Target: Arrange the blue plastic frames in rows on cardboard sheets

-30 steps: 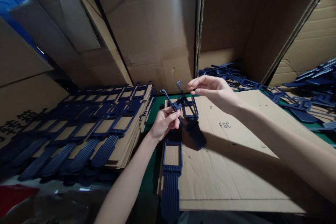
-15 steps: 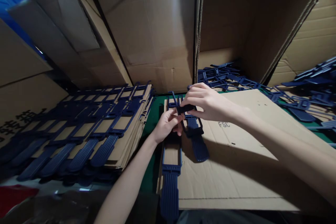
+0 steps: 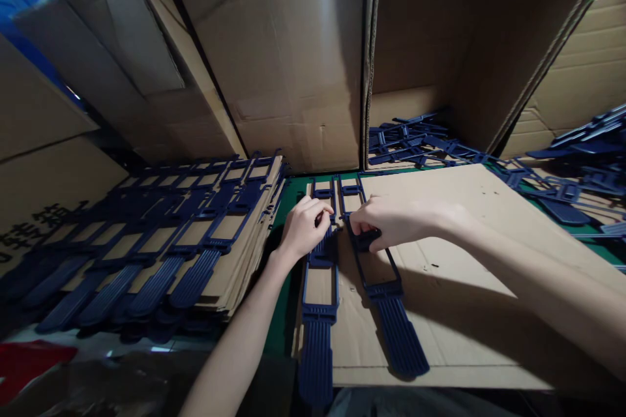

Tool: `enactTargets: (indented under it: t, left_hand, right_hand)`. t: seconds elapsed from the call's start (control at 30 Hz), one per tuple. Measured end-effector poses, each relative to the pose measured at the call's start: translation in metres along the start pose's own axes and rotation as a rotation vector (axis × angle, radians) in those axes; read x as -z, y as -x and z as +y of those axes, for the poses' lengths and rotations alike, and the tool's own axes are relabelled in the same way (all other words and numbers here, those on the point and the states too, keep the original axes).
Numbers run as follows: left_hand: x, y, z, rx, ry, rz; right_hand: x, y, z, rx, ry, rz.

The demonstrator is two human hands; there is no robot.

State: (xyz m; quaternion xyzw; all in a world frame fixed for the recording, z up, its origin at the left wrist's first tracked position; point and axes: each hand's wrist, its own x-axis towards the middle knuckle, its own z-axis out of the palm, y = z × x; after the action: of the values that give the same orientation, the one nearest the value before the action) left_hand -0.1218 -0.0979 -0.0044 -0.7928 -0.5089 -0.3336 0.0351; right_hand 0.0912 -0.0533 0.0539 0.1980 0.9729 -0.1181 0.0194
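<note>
Two long dark blue plastic frames with ribbed paddle ends lie side by side on a cardboard sheet. My right hand (image 3: 384, 221) is closed on the middle crosspiece of the right frame (image 3: 402, 339), which slants with its paddle towards me. Curled over the upper part of the left frame (image 3: 317, 355) is my left hand (image 3: 304, 227), its thumb and forefinger close together. Whether those fingers pinch the frame or something small is hidden. The left frame lies straight along the left edge of the cardboard sheet (image 3: 469, 332).
On the left, a stack of cardboard sheets (image 3: 239, 283) carries rows of similar blue frames (image 3: 198, 277). Loose blue parts (image 3: 415, 143) lie heaped at the back, and more (image 3: 581, 182) lie to the right. Tall cardboard box walls (image 3: 303, 65) stand behind the green tabletop (image 3: 288, 208).
The right frame has come down flat and nearer to me, its paddle closer to the front edge. My right hand moved down with it; my left hand moved away from it onto the left frame.
</note>
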Motion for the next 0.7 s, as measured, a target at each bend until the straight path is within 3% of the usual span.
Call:
enactTargets:
  t: [0.23, 0.7]
  left_hand:
    - [-0.006, 0.003, -0.003, 0.036, -0.036, -0.087]
    - [-0.003, 0.002, 0.0, 0.038, -0.036, -0.049]
  right_hand:
    - [-0.011, -0.004, -0.003, -0.016, -0.078, -0.061]
    - [-0.012, -0.001, -0.009, 0.018, -0.083, -0.108]
